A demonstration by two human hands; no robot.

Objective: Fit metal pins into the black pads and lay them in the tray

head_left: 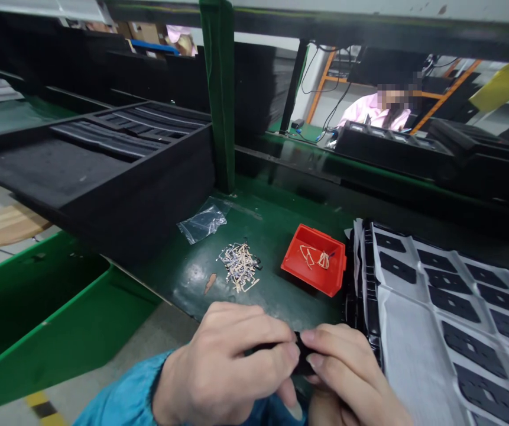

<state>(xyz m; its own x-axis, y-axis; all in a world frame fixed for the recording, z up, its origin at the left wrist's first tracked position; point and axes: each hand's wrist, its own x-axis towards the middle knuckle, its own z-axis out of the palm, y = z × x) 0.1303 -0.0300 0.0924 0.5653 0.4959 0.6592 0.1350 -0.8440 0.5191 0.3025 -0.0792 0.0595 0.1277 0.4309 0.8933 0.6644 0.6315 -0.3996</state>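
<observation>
My left hand (240, 361) and my right hand (347, 373) meet at the near edge of the green bench. Between their fingertips they pinch a small black flat part (302, 358), mostly covered by the fingers. It resembles the black plates (443, 281) lying in the tray at the right, but its full outline is hidden. Just beyond my left hand lies a pile of small pale and metallic strips (239, 266). A red bin (316, 260) stands past my right hand, with a few cream-coloured loops inside it.
A clear plastic bag (205, 222) lies by the green post (219, 94). At the left stand a large black foam-lined box (81, 171) and a green bin (59, 319). Trays lined with white sheet (409, 337) are stacked at the right. A person in pink (372, 109) sits across the bench.
</observation>
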